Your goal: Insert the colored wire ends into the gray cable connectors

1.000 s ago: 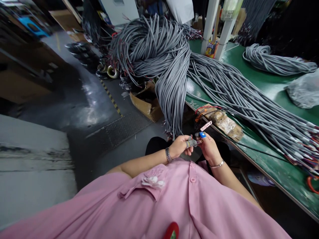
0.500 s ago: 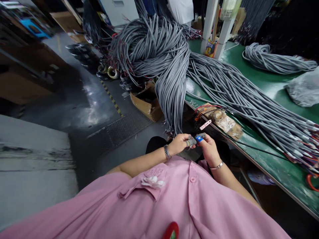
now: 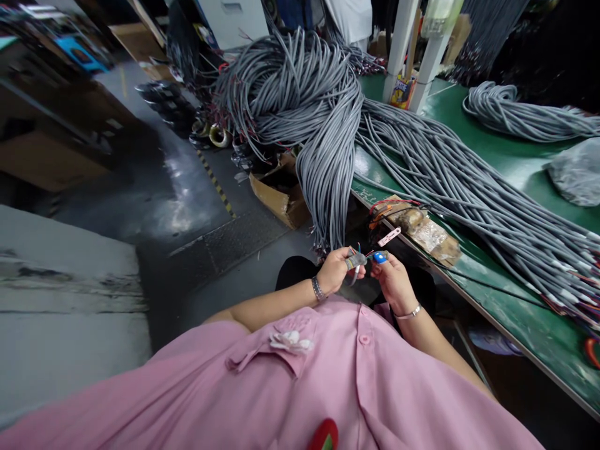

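In front of my waist, my left hand (image 3: pixel 335 271) is closed on the end of a cable (image 3: pixel 355 275), with a grey wrap on its thumb. Thin coloured wires (image 3: pixel 369 255) fan out from the cable end between my two hands. My right hand (image 3: pixel 392 279) has a blue piece (image 3: pixel 380 257) on its thumb and pinches the wires' other side. The exact fingertip contact is too small to make out. Just beyond my hands, a large bundle of grey cables (image 3: pixel 328 175) hangs over the table edge.
More grey cables (image 3: pixel 450 162) lie along the green table (image 3: pixel 515 319) on the right, with a coiled bundle (image 3: pixel 520 115) farther back. A taped wooden block (image 3: pixel 429 234) sits at the table edge. An open carton (image 3: pixel 272 195) stands on the floor. A pale cabinet (image 3: pixel 70 300) is at left.
My hands have drawn slightly apart, and coloured wires now show between them. The cable end hangs below my left fingers. The whole view has shifted slightly.
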`<state>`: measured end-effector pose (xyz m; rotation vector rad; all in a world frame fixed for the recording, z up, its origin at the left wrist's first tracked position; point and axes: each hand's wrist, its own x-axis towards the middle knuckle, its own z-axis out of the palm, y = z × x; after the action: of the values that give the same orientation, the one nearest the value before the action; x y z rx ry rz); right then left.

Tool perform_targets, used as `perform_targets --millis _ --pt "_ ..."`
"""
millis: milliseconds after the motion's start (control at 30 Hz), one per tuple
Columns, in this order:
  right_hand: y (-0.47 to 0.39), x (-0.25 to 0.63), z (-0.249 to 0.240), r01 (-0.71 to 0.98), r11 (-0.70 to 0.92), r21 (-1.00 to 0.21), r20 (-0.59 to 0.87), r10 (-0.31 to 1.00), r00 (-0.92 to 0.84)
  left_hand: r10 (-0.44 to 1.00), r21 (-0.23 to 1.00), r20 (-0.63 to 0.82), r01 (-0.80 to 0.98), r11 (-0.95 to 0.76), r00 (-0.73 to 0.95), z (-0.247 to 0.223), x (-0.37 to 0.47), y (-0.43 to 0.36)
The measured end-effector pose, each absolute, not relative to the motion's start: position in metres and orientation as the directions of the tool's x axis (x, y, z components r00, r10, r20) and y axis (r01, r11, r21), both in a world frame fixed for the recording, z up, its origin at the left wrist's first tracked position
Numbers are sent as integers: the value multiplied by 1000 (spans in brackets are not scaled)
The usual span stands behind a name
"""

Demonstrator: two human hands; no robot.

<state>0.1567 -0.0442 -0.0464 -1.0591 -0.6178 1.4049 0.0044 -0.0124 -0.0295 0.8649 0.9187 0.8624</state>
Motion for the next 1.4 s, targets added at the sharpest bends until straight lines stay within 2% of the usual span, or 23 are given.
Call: perform_targets --millis 133,300,400,767,1067,1200,1300,1400 --pt "-46 157 -39 -515 -190 -836 -262 963 70 891 897 -286 -230 378 353 -29 5 -13" --pt "-42 154 -27 -311 -190 -931 -202 979 6 869 929 -240 -157 335 432 -31 3 -14" --pt "-38 151 -26 -256 -183 -949 -195 981 20 865 958 -197 -96 270 462 -31 1 -16" --pt "-41 147 -39 -380 -164 -910 -224 967 119 891 936 -244 -148 320 384 -28 0 -14" --pt "-39 147 -36 -424 -127 -897 -216 962 168 867 939 -245 -119 324 433 -32 -1 -17" --pt "-42 149 -31 -488 -187 -853 -252 965 71 877 930 -258 -141 338 404 -30 -1 -16" --pt "-42 151 -27 -449 -238 -861 -257 966 -19 871 932 -242 -148 332 428 -30 -1 -15" --pt "-42 153 -28 -396 -233 -888 -246 969 -19 862 936 -236 -135 326 448 -31 0 -16"
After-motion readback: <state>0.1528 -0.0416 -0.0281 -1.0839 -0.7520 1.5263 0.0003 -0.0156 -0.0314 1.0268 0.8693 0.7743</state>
